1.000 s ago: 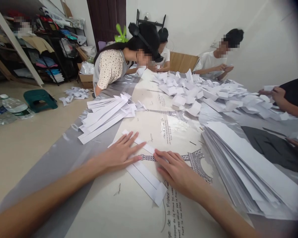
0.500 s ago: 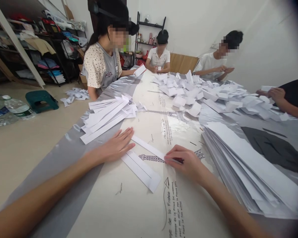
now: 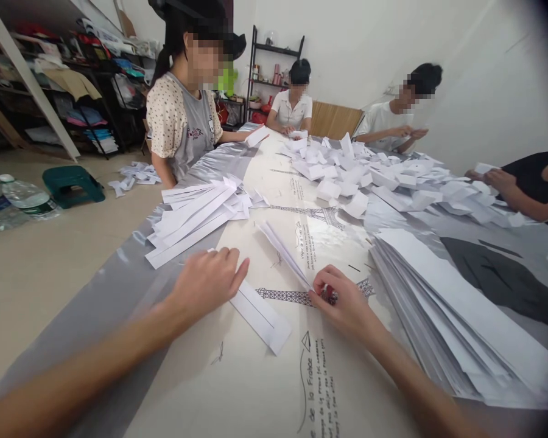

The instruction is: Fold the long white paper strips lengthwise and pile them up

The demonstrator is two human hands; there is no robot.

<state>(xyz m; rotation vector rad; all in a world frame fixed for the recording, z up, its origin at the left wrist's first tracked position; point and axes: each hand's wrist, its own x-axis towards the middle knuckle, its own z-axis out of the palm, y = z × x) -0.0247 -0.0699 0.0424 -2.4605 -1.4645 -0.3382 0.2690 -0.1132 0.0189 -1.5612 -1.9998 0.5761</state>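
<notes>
My left hand (image 3: 212, 278) rests with bent fingers over the upper end of a white paper strip (image 3: 261, 313) lying aslant on the tablecloth. The strip has a dark line along it; its other end is hidden under the hand. In my right hand (image 3: 340, 295), thumb and fingers pinch the near end of a folded strip of white paper (image 3: 285, 255). This strip is raised off the cloth, its far end pointing away to the left, its layers slightly apart.
Long paper strips (image 3: 201, 216) lie piled at the left, and a thick stack of paper sheets (image 3: 456, 316) at the right. Many folded paper pieces (image 3: 347, 167) cover the far side. Co-workers sit around the table. A green stool (image 3: 73, 185) and water bottles (image 3: 30, 198) stand on the floor.
My left hand has gone from lying flat to curled fingers and drawn slightly back. The strip in my right hand has come away from the left hand and swung upward.
</notes>
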